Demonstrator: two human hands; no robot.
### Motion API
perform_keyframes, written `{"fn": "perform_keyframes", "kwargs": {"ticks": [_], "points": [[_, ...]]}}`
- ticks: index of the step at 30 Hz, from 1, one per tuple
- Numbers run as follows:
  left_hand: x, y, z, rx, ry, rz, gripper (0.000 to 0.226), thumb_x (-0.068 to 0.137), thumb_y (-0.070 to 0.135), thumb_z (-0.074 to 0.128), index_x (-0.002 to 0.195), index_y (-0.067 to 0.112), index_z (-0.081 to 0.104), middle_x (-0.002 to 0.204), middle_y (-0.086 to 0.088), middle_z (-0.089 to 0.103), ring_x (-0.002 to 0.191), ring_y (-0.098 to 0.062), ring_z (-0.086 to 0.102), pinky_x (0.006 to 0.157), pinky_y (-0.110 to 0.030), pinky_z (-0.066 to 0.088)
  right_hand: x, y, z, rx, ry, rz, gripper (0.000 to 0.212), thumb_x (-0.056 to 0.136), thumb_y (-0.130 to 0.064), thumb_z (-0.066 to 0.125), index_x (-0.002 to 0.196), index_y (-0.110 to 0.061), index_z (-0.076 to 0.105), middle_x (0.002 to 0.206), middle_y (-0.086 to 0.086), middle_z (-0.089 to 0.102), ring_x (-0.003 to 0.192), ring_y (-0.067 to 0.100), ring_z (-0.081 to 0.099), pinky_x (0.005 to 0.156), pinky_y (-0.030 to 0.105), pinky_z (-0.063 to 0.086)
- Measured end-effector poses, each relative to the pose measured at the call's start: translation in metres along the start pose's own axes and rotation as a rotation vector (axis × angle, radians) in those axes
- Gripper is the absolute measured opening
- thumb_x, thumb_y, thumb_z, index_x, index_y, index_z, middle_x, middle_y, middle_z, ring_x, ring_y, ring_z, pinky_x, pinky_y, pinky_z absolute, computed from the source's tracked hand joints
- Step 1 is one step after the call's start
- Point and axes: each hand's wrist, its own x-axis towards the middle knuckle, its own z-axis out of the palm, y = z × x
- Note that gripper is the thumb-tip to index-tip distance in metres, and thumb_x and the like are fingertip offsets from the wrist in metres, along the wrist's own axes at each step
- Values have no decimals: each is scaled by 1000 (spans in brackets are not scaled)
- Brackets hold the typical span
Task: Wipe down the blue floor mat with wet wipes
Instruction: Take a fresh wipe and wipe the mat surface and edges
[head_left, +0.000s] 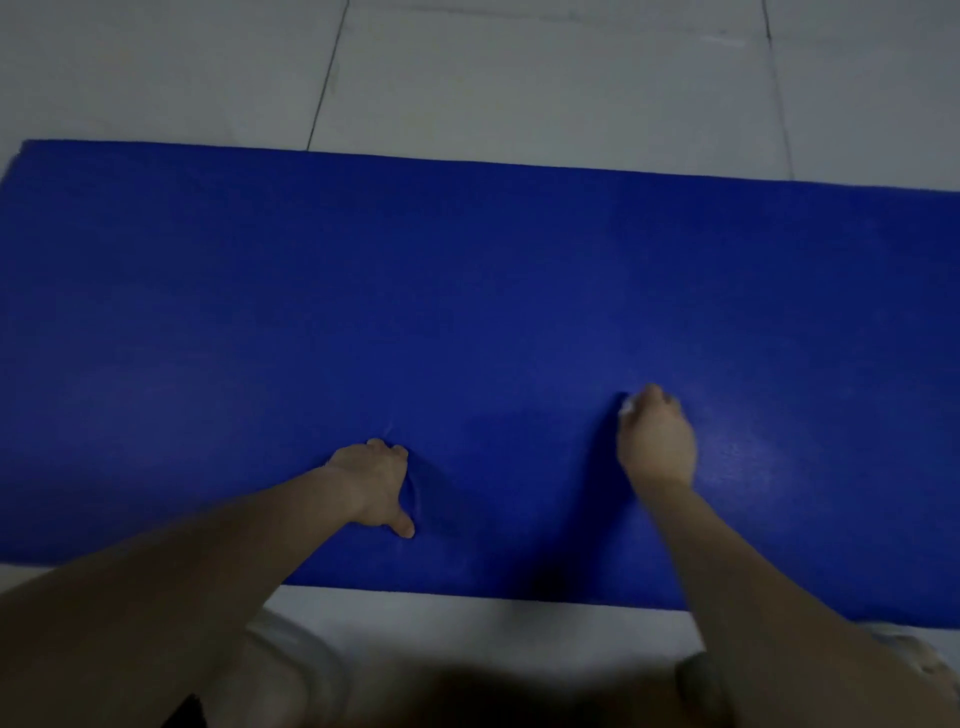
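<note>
The blue floor mat (467, 291) lies flat across the tiled floor and fills most of the view. My left hand (376, 486) presses down on the mat near its front edge, fingers bent and thumb stretched toward me, and the mat creases slightly beside it. My right hand (657, 441) sits further right and a little deeper on the mat, fingers curled over a white wet wipe (627, 407). Only a small white corner of the wipe shows at the fingertips. Both bare forearms reach in from the bottom.
Pale grey floor tiles (519, 78) with dark grout lines lie beyond the mat's far edge. A strip of the same floor (467, 629) runs along the near edge. My knees and light clothing are blurred at the bottom corners.
</note>
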Motion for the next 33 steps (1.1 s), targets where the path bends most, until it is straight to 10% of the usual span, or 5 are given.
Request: {"fn": "perform_keyframes", "kwargs": {"ticks": [4,7,10,18,33], "points": [[4,-17,-47,27,111,-34,49,81,66,71,84,22,49,92,3,59,79,-14,54,70,-33,51,16,22,-12,40,72,240,30,106,-26,41,114,2,50,116,25,57,93,43,60,67,39,38],[18,-35,-72,26,423,-118,84,68,75,75,121,15,49,128,-7,50,112,-24,51,93,-40,52,6,-14,7,88,159,171,28,106,-25,42,106,1,51,102,26,61,82,41,62,61,36,36],[37,-43,-83,24,395,-210,155,49,81,82,160,18,-6,165,-17,-1,152,-40,11,115,-61,29,-10,-74,34,89,140,-54,21,100,-22,57,88,-5,54,80,19,61,59,36,62,49,30,33],[61,-32,-87,-58,269,-260,169,49,65,93,156,14,-27,162,-23,-27,151,-51,-12,113,-63,37,-46,-162,72,27,-59,-597,10,97,-20,62,92,-12,57,84,6,57,62,19,54,44,28,29],[63,-27,-92,-58,261,-266,168,49,58,96,157,12,-24,161,-27,-26,150,-54,-10,111,-65,38,56,7,-18,108,109,288,26,106,-25,42,110,-2,54,114,22,54,72,31,47,68,39,36]]}}
